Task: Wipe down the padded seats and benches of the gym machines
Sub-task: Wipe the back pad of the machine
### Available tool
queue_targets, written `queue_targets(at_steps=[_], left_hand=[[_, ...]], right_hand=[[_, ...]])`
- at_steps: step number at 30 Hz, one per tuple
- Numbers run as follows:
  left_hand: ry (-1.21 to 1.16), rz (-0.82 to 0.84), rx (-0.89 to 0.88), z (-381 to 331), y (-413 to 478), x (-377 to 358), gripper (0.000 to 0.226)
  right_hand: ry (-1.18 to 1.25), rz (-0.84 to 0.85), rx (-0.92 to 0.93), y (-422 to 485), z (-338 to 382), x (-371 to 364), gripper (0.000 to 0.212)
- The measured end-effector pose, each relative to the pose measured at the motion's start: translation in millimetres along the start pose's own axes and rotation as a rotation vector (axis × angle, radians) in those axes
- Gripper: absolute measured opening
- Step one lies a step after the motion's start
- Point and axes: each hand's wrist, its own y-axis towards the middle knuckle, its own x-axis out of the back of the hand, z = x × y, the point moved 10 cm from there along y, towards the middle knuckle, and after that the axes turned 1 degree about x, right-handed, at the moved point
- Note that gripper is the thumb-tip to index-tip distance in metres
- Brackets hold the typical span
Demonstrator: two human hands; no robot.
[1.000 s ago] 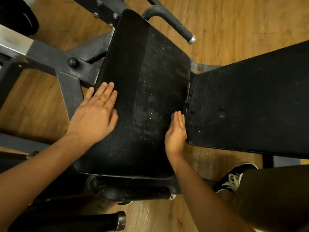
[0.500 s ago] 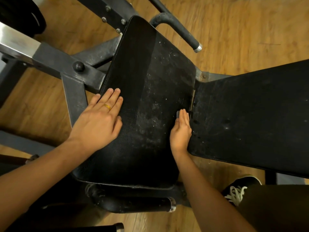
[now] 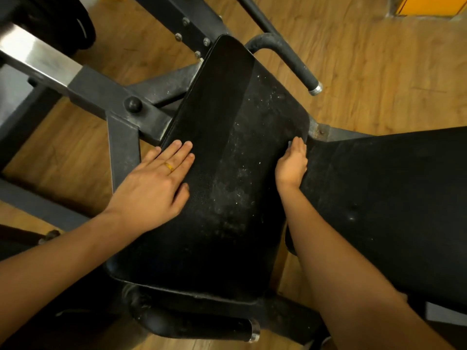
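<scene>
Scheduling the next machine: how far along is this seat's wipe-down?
Done: perhaps the darker left strip of the seat pad. In hand: left hand flat on its left edge, right hand along its right edge; no cloth shows. Left: white specks over the pad's middle and right, plus the adjoining bench pad.
</scene>
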Motion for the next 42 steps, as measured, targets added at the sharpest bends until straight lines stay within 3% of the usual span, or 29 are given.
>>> queue_targets(at_steps=[6,14,17,20,24,27,29,33,38,42], left_hand=[[-0.024,-0.002,-0.052,8.7,36.2,5.8,0.065],[-0.048,-0.041,-0.046,12.5,57.2,6.1,0.064],[-0.05,-0.055,-0.047,12.1,59.5,5.8,0.064],[-0.057,-0.055,-0.04,12.6,61.0,4.4,0.065],[-0.059,-0.056,-0.04,11.7,61.4,5.6,0.065],[-0.063,-0.055,-0.042,11.3,62.3,6.0,0.066],[-0.069,-0.058,-0.037,11.7,62.3,6.8,0.066],[-0.078,-0.075,-0.036,11.2,61.7,8.7,0.066],[-0.084,-0.071,-0.033,12.3,62.1,7.2,0.066],[-0.085,-0.073,-0.034,11.1,61.5,7.7,0.066]], right_hand=[[0.043,0.008,0.036,-12.8,-8.2,-3.2,0.044],[0.035,-0.056,0.035,84.9,4.2,-11.3,0.029],[0.039,0.025,-0.023,136.9,-0.8,-16.3,0.024],[0.147,0.174,-0.08,159.1,-4.1,-26.4,0.036],[0.241,0.172,-0.155,163.8,-13.5,-21.7,0.044],[0.315,0.172,-0.27,162.3,-24.6,-20.9,0.02],[0.347,0.172,-0.275,157.9,-25.6,-20.3,0.021],[0.249,0.201,-0.124,157.3,-8.6,-11.1,0.034],[0.245,0.368,0.145,145.8,32.3,-0.7,0.031],[0.253,0.397,0.282,137.7,60.7,-5.8,0.031]])
